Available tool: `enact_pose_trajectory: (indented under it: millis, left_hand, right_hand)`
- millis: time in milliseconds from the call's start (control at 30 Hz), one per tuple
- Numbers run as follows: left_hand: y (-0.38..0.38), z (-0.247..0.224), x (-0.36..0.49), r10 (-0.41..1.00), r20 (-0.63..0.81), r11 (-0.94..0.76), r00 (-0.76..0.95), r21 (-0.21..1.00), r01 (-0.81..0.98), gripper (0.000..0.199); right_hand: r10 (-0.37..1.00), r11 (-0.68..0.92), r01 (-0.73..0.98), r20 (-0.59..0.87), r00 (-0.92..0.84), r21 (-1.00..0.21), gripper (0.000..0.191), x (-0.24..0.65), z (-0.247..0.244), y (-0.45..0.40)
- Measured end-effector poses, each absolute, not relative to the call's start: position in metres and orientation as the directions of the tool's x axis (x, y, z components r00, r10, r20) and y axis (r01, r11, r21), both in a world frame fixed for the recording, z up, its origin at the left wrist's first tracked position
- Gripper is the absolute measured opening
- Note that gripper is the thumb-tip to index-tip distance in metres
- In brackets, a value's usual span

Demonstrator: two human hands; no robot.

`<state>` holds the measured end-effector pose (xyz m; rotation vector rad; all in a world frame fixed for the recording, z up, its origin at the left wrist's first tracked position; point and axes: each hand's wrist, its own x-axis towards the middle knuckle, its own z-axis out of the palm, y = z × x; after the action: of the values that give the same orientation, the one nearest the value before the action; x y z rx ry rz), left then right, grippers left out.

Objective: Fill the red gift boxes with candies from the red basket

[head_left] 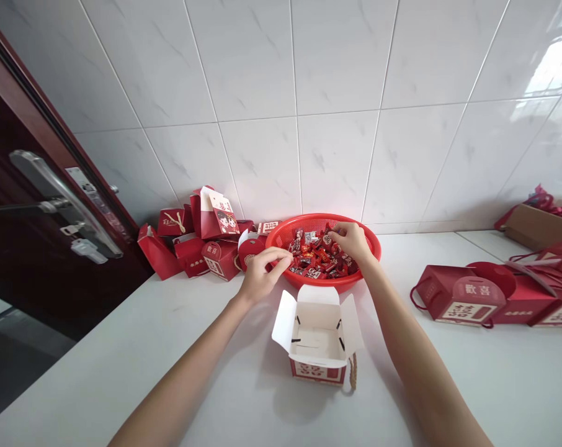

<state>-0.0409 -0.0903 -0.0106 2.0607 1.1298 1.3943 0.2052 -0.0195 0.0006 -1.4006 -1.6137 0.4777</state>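
Observation:
A red plastic basket [373, 249] stands against the tiled wall with many small wrapped candies [314, 257] in it. My right hand [348, 239] reaches over its right side, fingers pinched together at a candy [327, 239]. At the basket's left rim is my left hand [265, 270], its thumb and fingertips nearly together; what they hold, if anything, is too small to name. In front of the basket, between my forearms, an open box [318, 338] with white flaps spread shows a bare white inside. A twisted cord hangs at its right side.
Several red boxes [216, 259] are piled left of the basket by the wall. More red boxes [462, 295] stand in a row at the right, with a brown carton [541, 230] behind them. A dark red door [43, 186] with a metal handle is at the left.

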Motion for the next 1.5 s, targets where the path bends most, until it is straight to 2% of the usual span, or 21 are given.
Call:
enact_pose_trajectory:
  millis: [67,233,367,533,700,833,900,1000,1133,1333,1500]
  left_hand:
    - [-0.075,-0.003,-0.031,0.793,0.542,-0.606,0.280,0.646,0.465,0.021]
    - [-0.036,0.007,0.000,0.809,0.219,-0.560,0.546,0.572,0.600,0.022]
    - [-0.013,0.004,0.029,0.767,0.068,-0.550,0.638,0.581,0.600,0.034]
    - [0.000,-0.007,0.053,0.733,-0.008,-0.532,0.680,0.616,0.581,0.040]
    - [0.002,-0.011,0.051,0.754,0.004,-0.488,0.657,0.673,0.556,0.024]
    - [-0.001,-0.007,0.040,0.793,0.097,-0.462,0.601,0.739,0.491,0.008]
    - [-0.003,-0.005,0.034,0.827,0.188,-0.458,0.530,0.772,0.440,0.015]
    - [-0.005,-0.005,0.022,0.869,0.290,-0.431,0.402,0.842,0.325,0.038]
    - [-0.007,-0.008,0.008,0.906,0.289,-0.355,0.309,0.917,0.184,0.051]
    - [-0.010,-0.009,0.004,0.931,0.252,-0.278,0.264,0.959,0.065,0.043]
    - [-0.014,-0.006,0.004,0.943,0.248,-0.247,0.221,0.968,-0.035,0.032]
  right_hand:
    - [0.916,0.250,0.558,0.380,0.129,-0.791,0.013,0.205,0.001,-0.021]
    - [0.903,0.208,0.522,0.367,0.221,-0.827,0.013,0.204,0.002,-0.023]
    - [0.900,0.209,0.484,0.361,0.244,-0.849,0.013,0.204,0.002,-0.022]
    - [0.904,0.227,0.448,0.358,0.233,-0.865,0.012,0.203,0.002,-0.023]
    - [0.908,0.242,0.400,0.352,0.229,-0.884,0.011,0.202,0.002,-0.024]
    - [0.906,0.246,0.369,0.347,0.241,-0.896,0.012,0.202,0.001,-0.022]
    - [0.905,0.249,0.361,0.349,0.245,-0.899,0.013,0.203,0.000,-0.021]
    - [0.907,0.251,0.358,0.348,0.238,-0.899,0.013,0.203,0.000,-0.020]
    - [0.915,0.258,0.365,0.348,0.206,-0.895,0.012,0.204,-0.001,-0.020]
    - [0.937,0.272,0.384,0.333,0.101,-0.882,0.018,0.206,-0.002,-0.021]
    - [0.951,0.279,0.391,0.310,0.015,-0.877,0.042,0.206,-0.003,-0.020]
